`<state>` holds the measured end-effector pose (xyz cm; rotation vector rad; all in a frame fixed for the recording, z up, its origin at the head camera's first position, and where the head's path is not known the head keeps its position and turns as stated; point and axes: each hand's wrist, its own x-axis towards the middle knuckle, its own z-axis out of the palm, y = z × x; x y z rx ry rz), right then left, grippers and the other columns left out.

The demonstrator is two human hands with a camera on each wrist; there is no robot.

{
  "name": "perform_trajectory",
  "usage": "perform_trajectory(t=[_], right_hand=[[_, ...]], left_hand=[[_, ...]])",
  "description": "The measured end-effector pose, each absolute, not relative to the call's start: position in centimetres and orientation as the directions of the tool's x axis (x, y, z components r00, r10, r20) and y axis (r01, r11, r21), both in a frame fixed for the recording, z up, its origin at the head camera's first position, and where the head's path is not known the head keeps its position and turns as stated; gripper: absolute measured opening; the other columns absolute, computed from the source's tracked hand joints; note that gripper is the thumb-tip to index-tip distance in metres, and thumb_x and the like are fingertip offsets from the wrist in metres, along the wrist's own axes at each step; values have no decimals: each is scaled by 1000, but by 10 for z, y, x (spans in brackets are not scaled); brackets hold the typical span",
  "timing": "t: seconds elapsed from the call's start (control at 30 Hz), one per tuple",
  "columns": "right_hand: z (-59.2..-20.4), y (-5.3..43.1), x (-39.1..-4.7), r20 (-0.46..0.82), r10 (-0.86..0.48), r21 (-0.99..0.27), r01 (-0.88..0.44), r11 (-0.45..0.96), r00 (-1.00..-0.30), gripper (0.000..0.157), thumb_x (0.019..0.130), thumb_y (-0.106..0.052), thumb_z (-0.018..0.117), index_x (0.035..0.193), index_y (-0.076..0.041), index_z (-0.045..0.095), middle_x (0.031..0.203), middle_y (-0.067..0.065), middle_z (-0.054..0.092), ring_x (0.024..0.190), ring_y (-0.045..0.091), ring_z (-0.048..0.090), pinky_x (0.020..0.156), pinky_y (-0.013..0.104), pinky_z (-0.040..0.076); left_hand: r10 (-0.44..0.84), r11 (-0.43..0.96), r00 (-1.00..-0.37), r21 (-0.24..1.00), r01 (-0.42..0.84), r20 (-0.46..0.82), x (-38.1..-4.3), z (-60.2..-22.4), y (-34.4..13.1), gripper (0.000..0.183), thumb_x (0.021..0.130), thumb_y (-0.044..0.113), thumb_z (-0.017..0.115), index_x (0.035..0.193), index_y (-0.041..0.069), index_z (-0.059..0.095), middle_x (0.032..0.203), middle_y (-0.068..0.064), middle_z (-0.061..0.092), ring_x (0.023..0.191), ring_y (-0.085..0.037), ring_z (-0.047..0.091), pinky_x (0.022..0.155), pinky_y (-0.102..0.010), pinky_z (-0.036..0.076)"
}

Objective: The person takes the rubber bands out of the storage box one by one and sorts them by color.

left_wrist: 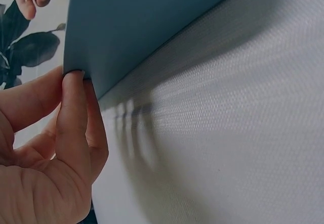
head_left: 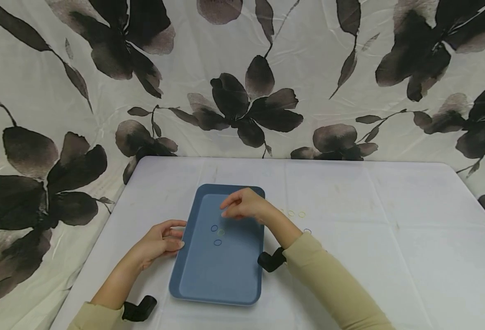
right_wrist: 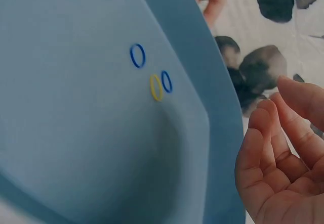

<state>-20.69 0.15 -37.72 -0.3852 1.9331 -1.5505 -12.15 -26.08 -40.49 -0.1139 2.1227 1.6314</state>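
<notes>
A blue rectangular tray lies on the white table. On its floor are two thin blue rings and one thin yellow ring, close together in the left half. My left hand holds the tray's left edge; in the left wrist view the fingertips are right at the rim, beside the outer wall. My right hand hovers over the far part of the tray, above and to the right of the rings. Its fingers are loosely bent, and nothing shows between thumb and fingertips in the right wrist view.
Right of the tray, partly behind my right forearm, lie several thin yellow rings and a dark ring on the table. A floral cloth hangs behind the table. Black mounts sit at both wrists.
</notes>
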Motion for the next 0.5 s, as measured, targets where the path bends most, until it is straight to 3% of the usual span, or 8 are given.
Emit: perform_trajectory(t=[0.5], right_hand=[[-401, -21, -193, -300, -599, -939, 118, 323, -742, 23, 75, 3, 73, 97, 6, 68, 70, 4, 66, 59, 15, 54, 59, 31, 47]], left_hand=[[208, 289, -893, 897, -333, -399, -120, -405, -260, 61, 83, -3, 62, 137, -7, 34, 109, -20, 54, 83, -16, 60, 69, -31, 51]])
